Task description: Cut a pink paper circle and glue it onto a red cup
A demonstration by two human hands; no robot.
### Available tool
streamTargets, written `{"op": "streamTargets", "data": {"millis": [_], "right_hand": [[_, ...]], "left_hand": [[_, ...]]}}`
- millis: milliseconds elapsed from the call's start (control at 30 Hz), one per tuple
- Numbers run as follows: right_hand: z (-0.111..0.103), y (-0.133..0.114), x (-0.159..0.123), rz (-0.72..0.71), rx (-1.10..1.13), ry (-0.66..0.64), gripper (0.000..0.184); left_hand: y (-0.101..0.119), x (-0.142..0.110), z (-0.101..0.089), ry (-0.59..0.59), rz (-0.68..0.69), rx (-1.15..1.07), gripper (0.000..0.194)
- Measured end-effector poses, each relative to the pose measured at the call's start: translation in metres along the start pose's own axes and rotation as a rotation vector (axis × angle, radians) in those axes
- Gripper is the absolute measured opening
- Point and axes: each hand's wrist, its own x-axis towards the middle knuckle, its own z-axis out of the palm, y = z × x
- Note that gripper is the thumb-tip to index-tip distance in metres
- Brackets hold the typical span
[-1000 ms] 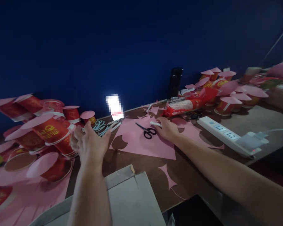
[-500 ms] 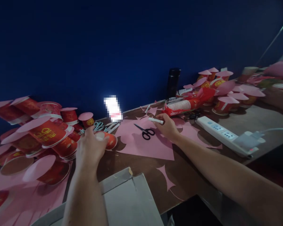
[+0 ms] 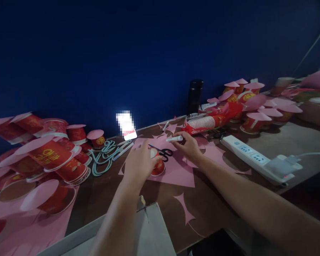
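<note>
My left hand [image 3: 139, 165] is wrapped round a small red paper cup [image 3: 159, 168], tipped on its side over a pink paper sheet [image 3: 177, 175]. The hand hides part of the cup. In my right hand [image 3: 189, 147] is a slim white tube [image 3: 175, 139], pinched between thumb and fingers and pointing left; its exact kind is unclear. Black-handled scissors [image 3: 165, 153] lie on the sheet between the hands, partly behind the cup.
Red cups with pink paper discs [image 3: 49, 154] crowd the left; more capped cups [image 3: 257, 119] stand right. A coiled cord [image 3: 102, 160], bright phone [image 3: 130, 134], black bottle [image 3: 195, 96], wrapped cup stack [image 3: 205, 122], power strip [image 3: 245, 154] and grey box [image 3: 157, 227] surround the hands.
My left hand has moved right with the red cup, from beside the cup pile onto the pink sheet, uncovering the cord. My right hand keeps the white tube in nearly the same place.
</note>
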Motion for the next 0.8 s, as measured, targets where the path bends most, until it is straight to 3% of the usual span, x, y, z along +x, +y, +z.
{"op": "streamTargets", "data": {"millis": [167,333,467,667,800], "right_hand": [[0.001,-0.012,-0.004,0.065,0.169,-0.004,0.032],[0.000,-0.029,-0.011,0.145,0.373,-0.096,0.030],[-0.002,-0.036,-0.013,0.150,0.404,-0.148,0.024],[0.000,-0.038,-0.012,0.082,0.355,-0.119,0.023],[0.004,-0.037,-0.011,0.098,0.325,-0.088,0.025]], "left_hand": [[-0.013,-0.006,0.028,0.117,-0.120,-0.354,0.091],[-0.023,-0.012,0.040,0.064,-0.242,-0.675,0.080],[-0.025,-0.015,0.049,-0.003,-0.255,-0.645,0.059],[-0.033,-0.009,0.070,0.165,-0.131,-0.616,0.057],[-0.040,0.007,0.080,0.245,-0.121,-0.549,0.052]]}}
